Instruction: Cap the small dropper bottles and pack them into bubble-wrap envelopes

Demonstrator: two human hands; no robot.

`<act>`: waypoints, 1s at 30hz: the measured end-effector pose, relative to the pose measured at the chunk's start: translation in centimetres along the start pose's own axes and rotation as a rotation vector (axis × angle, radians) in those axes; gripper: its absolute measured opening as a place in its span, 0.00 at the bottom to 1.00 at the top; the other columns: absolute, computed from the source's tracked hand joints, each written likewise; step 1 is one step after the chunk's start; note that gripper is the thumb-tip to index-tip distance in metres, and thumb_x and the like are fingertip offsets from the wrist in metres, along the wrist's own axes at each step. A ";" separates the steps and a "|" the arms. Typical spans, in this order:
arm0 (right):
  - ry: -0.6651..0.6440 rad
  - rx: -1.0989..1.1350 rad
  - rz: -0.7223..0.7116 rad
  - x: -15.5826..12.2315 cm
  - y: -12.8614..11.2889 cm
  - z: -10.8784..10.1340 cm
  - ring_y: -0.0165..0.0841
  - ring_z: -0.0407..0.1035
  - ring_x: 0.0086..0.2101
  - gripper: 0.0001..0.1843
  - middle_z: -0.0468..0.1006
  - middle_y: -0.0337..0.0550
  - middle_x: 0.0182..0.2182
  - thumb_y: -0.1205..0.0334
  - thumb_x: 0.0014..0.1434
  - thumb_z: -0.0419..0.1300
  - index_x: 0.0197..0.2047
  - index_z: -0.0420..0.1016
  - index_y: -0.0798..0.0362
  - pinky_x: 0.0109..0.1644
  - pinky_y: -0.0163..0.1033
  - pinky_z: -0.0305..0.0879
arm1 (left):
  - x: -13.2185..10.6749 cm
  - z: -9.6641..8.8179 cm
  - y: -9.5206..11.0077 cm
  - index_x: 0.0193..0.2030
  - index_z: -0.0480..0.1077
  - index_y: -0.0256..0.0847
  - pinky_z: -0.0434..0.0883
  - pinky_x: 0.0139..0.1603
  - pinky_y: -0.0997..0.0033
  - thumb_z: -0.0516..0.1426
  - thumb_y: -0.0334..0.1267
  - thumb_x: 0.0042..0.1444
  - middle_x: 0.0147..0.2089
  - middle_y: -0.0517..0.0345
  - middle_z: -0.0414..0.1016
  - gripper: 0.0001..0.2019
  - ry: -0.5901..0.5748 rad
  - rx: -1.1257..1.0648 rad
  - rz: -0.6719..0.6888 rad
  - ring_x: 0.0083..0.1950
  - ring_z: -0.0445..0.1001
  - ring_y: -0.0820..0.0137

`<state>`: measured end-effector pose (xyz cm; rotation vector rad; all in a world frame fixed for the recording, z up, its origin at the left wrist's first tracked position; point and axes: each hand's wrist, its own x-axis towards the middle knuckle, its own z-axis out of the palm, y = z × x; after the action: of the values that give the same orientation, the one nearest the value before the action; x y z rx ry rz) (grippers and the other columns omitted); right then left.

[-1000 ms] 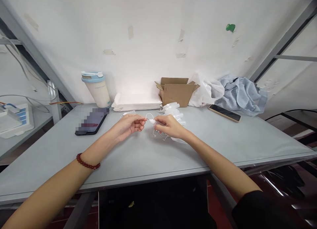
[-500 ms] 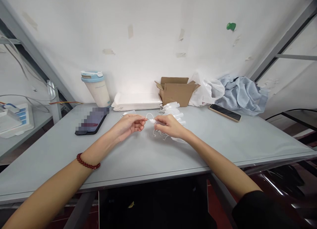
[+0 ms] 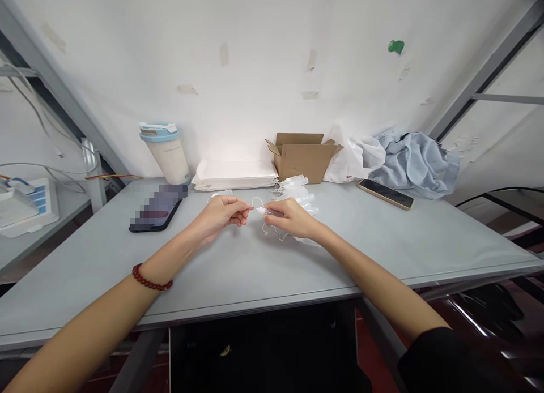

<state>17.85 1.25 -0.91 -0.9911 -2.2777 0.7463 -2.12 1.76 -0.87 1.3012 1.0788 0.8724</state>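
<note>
Over the middle of the grey table (image 3: 238,268), my left hand (image 3: 221,214) and my right hand (image 3: 291,217) meet in a pinch. Between their fingertips is a small white piece with a thin white string loop (image 3: 257,205). The left fingers pinch the string end. The right fingers are closed round the small white piece. Just behind and under my right hand lies a pile of several similar small white plastic pieces with strings (image 3: 300,197). A red bead bracelet (image 3: 151,280) is on my left wrist.
A dark phone (image 3: 157,212) lies left of my hands, a second phone (image 3: 385,193) at the right. Along the wall stand a blue-lidded cup (image 3: 165,152), a stack of white trays (image 3: 236,174), an open cardboard box (image 3: 302,155), a white plastic bag (image 3: 357,155) and blue cloth (image 3: 419,161).
Both hands have stayed in place; the pinched string and white piece have barely shifted between the fingertips.
</note>
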 end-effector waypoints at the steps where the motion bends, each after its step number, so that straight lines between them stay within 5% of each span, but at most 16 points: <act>1: -0.003 -0.005 0.001 0.0 0.0 0.0 0.24 0.48 0.22 0.13 0.51 0.30 0.18 0.66 0.55 0.51 0.20 0.55 0.53 0.28 0.34 0.44 | 0.1 -0.1 -0.1 0.22 0.71 0.36 0.65 0.30 0.73 0.62 0.39 0.47 0.23 0.60 0.69 0.09 0.001 0.008 -0.001 0.24 0.67 0.76; 14: -0.027 -0.029 -0.028 0.1 1.2 1.0 0.26 0.58 0.24 0.09 0.68 0.36 0.22 0.65 0.60 0.51 0.28 0.64 0.55 0.31 0.33 0.52 | -0.4 0.5 -0.1 0.22 0.71 0.36 0.66 0.31 0.72 0.62 0.39 0.46 0.23 0.59 0.71 0.09 0.020 0.056 0.018 0.25 0.68 0.75; 30: -0.024 -0.091 -0.049 0.3 1.9 1.5 0.27 0.57 0.24 0.11 0.67 0.37 0.23 0.65 0.60 0.50 0.26 0.63 0.55 0.31 0.34 0.51 | 0.1 0.3 -0.7 0.23 0.72 0.35 0.68 0.30 0.72 0.62 0.40 0.46 0.24 0.57 0.72 0.10 -0.026 0.040 -0.034 0.25 0.70 0.73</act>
<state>17.58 2.23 -3.14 -0.9681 -2.3665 0.6428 -1.84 1.64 -1.62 1.3200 1.0994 0.8105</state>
